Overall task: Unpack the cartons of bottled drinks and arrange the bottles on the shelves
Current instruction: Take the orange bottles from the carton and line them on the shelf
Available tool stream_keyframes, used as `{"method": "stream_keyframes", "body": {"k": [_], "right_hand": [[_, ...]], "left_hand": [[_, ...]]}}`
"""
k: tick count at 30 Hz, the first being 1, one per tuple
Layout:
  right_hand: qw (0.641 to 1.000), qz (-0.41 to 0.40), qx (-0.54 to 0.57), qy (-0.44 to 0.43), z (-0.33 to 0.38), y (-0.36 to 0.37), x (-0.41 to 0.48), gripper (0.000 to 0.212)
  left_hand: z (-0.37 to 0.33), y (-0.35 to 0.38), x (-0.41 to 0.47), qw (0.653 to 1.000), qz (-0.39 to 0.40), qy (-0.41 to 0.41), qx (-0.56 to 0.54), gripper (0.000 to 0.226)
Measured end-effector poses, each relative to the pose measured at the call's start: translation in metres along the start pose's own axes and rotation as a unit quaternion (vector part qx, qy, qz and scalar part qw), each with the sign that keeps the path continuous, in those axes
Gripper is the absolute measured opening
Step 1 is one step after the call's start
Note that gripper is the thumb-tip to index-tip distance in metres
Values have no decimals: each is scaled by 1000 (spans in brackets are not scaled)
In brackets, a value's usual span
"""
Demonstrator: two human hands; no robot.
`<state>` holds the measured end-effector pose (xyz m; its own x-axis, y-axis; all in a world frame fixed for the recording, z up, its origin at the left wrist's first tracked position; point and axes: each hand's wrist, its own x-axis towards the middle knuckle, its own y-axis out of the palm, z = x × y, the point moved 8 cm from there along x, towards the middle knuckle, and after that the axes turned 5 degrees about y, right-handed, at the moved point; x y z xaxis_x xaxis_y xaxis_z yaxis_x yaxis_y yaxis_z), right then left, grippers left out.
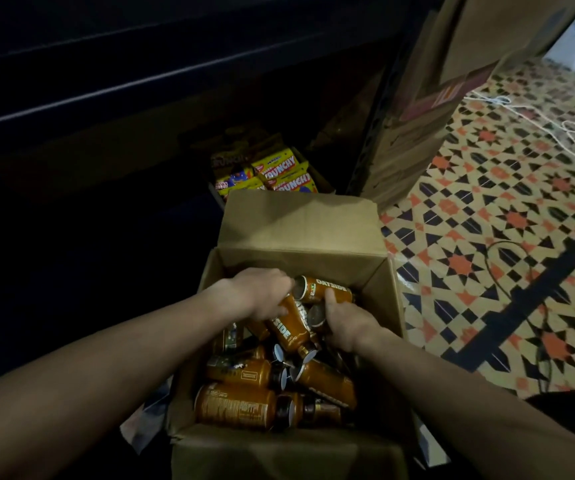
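A shop's stock area: dark shelves (106, 81) at upper left, a box of snack packets (268, 173) at centre, cartons (428, 98) on patterned floor tiles (487, 220).

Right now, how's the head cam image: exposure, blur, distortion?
Head view: shelves at upper left nearly black, detail lost. Head view: carton and bottles dim, labels readable; tiled floor brightest. Head view: wide-angle bends lines near the edges; left hand and right hand slightly soft.

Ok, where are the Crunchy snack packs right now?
In the head view the Crunchy snack packs sit upper centre, just beyond the far flap of the open carton, left of the tall cardboard box.
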<state>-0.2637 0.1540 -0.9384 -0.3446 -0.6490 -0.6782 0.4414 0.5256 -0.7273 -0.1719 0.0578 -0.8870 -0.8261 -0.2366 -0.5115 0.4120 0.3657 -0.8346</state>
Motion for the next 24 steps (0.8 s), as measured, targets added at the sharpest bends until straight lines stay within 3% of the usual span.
{"method": "stream_keyframes", "body": {"k": [6, 10, 13, 15, 19, 21, 24], "right_hand": [[996, -64, 64, -12, -8, 3, 2, 79], [979, -82, 185, -1, -22, -6, -2, 91], [952, -87, 293, -11, -27, -21, -9, 76], [949, -92, 302, -16, -27, -31, -15, 71], [937, -63, 340, 46, -34, -36, -16, 61], [905, -10, 416, 92, -38, -34, -18, 51], [824, 97, 546, 114, -40, -30, -25, 40]], "left_hand": [[-5, 10, 16, 1000, 2, 21, 18, 41], [-14, 28, 17, 998, 28, 42, 32, 36], [-24, 39, 17, 996, 35, 77, 36, 38], [-35, 42, 17, 992, 19, 117, 38, 39], [-51, 63, 16, 983, 40, 167, 68, 63], [-53, 75, 16, 971, 44, 195, 128, 72], [-56, 89, 16, 955, 39, 224, 189, 68]]}}
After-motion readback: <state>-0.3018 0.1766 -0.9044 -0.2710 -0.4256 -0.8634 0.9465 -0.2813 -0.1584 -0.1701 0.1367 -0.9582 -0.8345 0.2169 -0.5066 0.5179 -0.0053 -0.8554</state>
